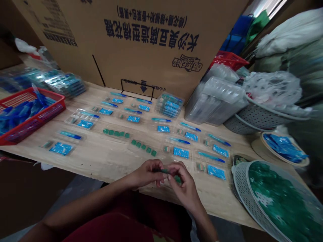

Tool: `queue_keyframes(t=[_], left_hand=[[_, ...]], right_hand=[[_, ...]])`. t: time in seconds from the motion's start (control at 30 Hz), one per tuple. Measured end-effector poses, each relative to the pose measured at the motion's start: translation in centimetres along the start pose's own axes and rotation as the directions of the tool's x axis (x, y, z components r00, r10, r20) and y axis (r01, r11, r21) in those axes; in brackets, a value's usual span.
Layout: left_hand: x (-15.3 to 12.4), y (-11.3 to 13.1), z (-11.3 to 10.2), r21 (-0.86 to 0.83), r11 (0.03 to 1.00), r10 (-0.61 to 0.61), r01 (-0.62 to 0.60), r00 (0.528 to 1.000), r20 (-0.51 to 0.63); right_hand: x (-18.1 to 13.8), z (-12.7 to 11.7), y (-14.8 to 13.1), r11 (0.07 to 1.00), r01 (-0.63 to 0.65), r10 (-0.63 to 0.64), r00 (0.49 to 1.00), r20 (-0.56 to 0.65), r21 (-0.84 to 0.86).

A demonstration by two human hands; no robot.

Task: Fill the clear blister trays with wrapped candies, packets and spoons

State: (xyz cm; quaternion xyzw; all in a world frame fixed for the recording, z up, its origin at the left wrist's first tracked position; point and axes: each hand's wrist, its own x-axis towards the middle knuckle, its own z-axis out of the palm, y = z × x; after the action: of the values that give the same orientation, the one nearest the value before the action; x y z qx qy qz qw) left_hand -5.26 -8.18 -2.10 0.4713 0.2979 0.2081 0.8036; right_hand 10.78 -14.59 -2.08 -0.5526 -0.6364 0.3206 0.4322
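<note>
Both hands meet near the bench's (106, 161) front edge: the left hand (146, 174) and right hand (183, 186) curl their fingers (156, 165) inward, pinching a small green piece (164, 171) between them (partly hidden by the fingertips).

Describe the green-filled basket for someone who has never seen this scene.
At the wooden table's near right corner, right of the person's right hand, lies a round white mesh basket. Unlike the round tray behind it, with blue packets, it is heaped with green pieces.
</note>
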Motion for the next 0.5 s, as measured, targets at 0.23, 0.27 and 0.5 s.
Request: queue_keyframes(t=[0.23, 0.27, 0.5], left_hand=[[0.2, -0.2, 0.5, -0.026, 0.997, -0.072, 0.071, 0.997, -0.025], [0.2, -0.4, 0.5, -0.026, 0.998, -0.067, 0.066, 0.997, -0.049], [0.6, -1.4, -0.2, 0.027, 0.996, -0.075, 0.084, 0.967, -0.243]], right_hand=[[-0.7, -1.0, 0.4, 0.961, 0.194, -0.196, 0.980, 0.010, -0.195], [-0.8, -1.5, 0.9, 0.964, 0.160, -0.167, 0.986, -0.015, -0.213], [-1.5, -3.1, 4.2, 0.933, 0.069, -0.071, 0.997, 0.006, -0.353]])
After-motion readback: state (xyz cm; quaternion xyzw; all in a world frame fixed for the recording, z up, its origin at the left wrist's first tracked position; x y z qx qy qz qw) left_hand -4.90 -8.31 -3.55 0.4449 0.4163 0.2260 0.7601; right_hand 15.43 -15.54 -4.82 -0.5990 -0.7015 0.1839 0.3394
